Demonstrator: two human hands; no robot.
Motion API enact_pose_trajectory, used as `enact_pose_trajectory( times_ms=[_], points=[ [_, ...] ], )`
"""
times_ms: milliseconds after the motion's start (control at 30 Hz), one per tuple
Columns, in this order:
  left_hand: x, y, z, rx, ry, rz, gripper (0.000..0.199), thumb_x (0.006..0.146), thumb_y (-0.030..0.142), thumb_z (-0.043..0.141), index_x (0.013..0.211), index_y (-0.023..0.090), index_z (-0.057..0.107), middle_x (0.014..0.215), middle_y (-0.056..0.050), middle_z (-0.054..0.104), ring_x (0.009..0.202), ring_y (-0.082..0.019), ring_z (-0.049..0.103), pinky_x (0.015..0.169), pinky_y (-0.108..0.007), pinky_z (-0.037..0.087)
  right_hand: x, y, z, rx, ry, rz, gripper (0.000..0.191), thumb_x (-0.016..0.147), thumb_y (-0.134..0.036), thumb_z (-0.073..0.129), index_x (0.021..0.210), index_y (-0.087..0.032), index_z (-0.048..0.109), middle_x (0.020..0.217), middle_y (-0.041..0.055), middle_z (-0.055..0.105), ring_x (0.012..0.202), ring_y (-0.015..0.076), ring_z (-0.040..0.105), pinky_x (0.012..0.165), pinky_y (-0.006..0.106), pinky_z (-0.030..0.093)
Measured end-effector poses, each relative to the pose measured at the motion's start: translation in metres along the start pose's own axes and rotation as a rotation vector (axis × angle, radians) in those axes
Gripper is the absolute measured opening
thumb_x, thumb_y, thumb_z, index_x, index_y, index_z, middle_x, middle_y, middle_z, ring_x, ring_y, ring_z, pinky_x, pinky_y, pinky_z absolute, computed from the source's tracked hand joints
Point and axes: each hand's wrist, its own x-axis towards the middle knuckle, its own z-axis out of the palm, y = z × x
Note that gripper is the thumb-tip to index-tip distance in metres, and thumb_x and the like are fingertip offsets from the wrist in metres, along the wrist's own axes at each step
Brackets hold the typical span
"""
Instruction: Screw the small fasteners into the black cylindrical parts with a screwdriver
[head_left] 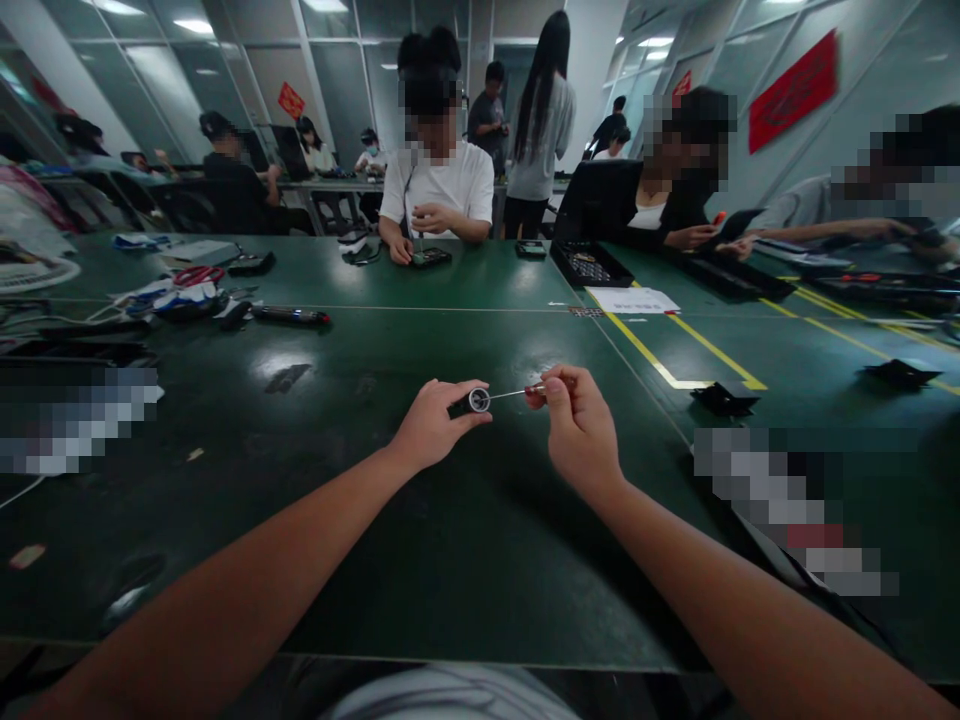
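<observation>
My left hand [435, 425] is closed round a small black cylindrical part [478, 401], whose round, silver-rimmed end faces me and to the right. In my right hand [581, 425] is a screwdriver [535, 391] with a reddish handle, gripped between thumb and fingers. Its thin metal shaft points left, and the tip meets the open end of the black part; whether it touches anything inside cannot be made out. Both hands are above the green table [450, 560], close together. The rest of the black part is hidden by my left fingers.
Small black pieces [726, 399] lie to the right, near a blurred-out sheet [795, 510]. Red-handled scissors [199, 276], cables and a dark pen-like tool [291, 316] are at the left. Across the table a person in white [439, 190] works; a black tray [592, 265] stands nearby.
</observation>
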Motion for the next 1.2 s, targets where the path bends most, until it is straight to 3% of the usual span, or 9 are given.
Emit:
enact_pose_trajectory(
  times_ms=[267, 400, 633, 867, 1067, 1200],
  points=[
    [0.0, -0.006, 0.003, 0.027, 0.013, 0.032, 0.036, 0.086, 0.036, 0.076, 0.121, 0.028, 0.07, 0.109, -0.003, 0.074, 0.099, -0.024, 0.064, 0.097, -0.045, 0.045, -0.003, -0.014, -0.006, -0.089, -0.157, -0.013, 0.018, 0.101, -0.033, 0.045, 0.099, -0.024, 0.061, 0.068, -0.0024, 0.059, 0.061, 0.0158, 0.056, 0.06, 0.03, 0.041],
    [0.001, -0.01, 0.007, 0.018, 0.021, 0.04, 0.037, 0.084, 0.035, 0.078, 0.12, 0.029, 0.07, 0.108, -0.003, 0.074, 0.099, -0.024, 0.065, 0.096, -0.043, 0.045, -0.006, -0.018, -0.004, -0.186, -0.124, -0.078, 0.033, 0.104, -0.04, 0.04, 0.093, -0.024, 0.067, 0.071, 0.0002, 0.062, 0.062, 0.0164, 0.057, 0.06, 0.031, 0.039],
    [0.001, -0.014, 0.005, 0.016, 0.026, 0.027, 0.034, 0.086, 0.038, 0.076, 0.119, 0.029, 0.07, 0.107, -0.002, 0.073, 0.1, -0.024, 0.063, 0.093, -0.043, 0.046, -0.005, -0.013, -0.003, -0.266, -0.131, -0.115, 0.025, 0.101, -0.031, 0.042, 0.117, -0.022, 0.059, 0.086, 0.0044, 0.069, 0.068, 0.0193, 0.061, 0.065, 0.033, 0.043],
    [0.002, -0.013, 0.005, 0.025, 0.004, 0.036, 0.033, 0.086, 0.036, 0.076, 0.117, 0.029, 0.069, 0.107, -0.002, 0.073, 0.1, -0.024, 0.063, 0.094, -0.044, 0.046, -0.003, -0.016, -0.006, -0.307, -0.177, -0.088, 0.033, 0.104, -0.042, 0.037, 0.095, -0.026, 0.065, 0.077, 0.0019, 0.07, 0.063, 0.0188, 0.062, 0.061, 0.032, 0.04],
    [0.002, -0.013, 0.004, 0.016, 0.013, 0.035, 0.032, 0.086, 0.033, 0.076, 0.116, 0.028, 0.07, 0.106, -0.002, 0.073, 0.1, -0.024, 0.063, 0.094, -0.044, 0.046, -0.005, -0.015, -0.005, -0.288, -0.225, -0.104, 0.028, 0.101, -0.031, 0.04, 0.124, -0.023, 0.054, 0.083, 0.0041, 0.069, 0.068, 0.0214, 0.064, 0.067, 0.034, 0.044],
    [0.001, -0.012, 0.003, 0.011, 0.023, 0.027, 0.032, 0.086, 0.034, 0.076, 0.117, 0.028, 0.07, 0.106, -0.002, 0.073, 0.101, -0.024, 0.063, 0.096, -0.044, 0.046, -0.004, -0.016, -0.006, -0.278, -0.234, -0.078, 0.025, 0.102, -0.034, 0.039, 0.115, -0.025, 0.058, 0.082, 0.0026, 0.069, 0.072, 0.021, 0.064, 0.066, 0.033, 0.043]
  ],
)
